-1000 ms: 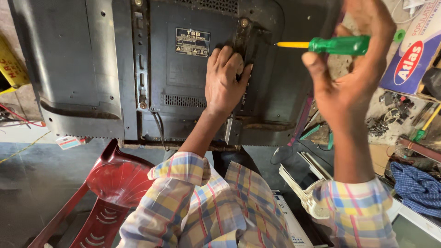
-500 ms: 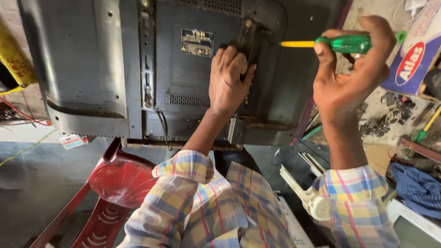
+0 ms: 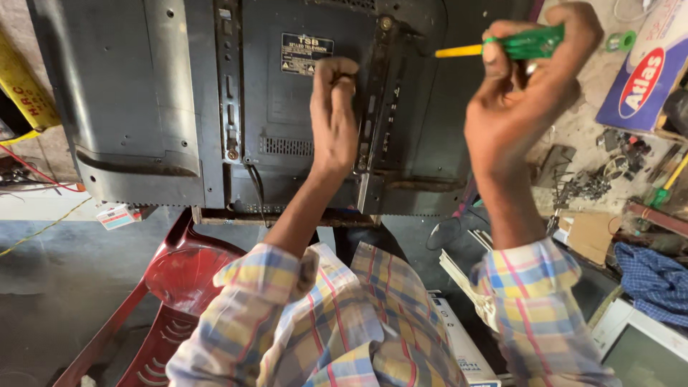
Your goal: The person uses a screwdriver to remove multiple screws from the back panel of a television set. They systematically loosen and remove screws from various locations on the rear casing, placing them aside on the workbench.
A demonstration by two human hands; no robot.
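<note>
From where I sit watching the head view, my left hand (image 3: 334, 118) lies against the dark back panel of a flat television (image 3: 179, 107), fingers drawn together and curled as if pinching something small near the top of a vertical metal bracket (image 3: 376, 107) just to its right; what sits between the fingertips is too small for me to make out. A rectangular label (image 3: 307, 54) is fixed to the panel just up and left of that hand, and a black cable (image 3: 256, 188) hangs from the panel below and left of the wrist.

My right hand (image 3: 527, 100) is raised off the panel, well to the right of the left one, and is wrapped around the green handle of a screwdriver (image 3: 512, 46). The yellow shaft points leftward toward the bracket's upper end, and its tip ends just short of the bracket (I cannot tell whether it touches the panel).

Below my left forearm stands a red plastic chair (image 3: 168, 283). Beyond my right hand lies a blue and red box (image 3: 645, 79), with scattered small parts (image 3: 595, 183) lower down, and a blue cloth (image 3: 656, 279) right of my right sleeve
</note>
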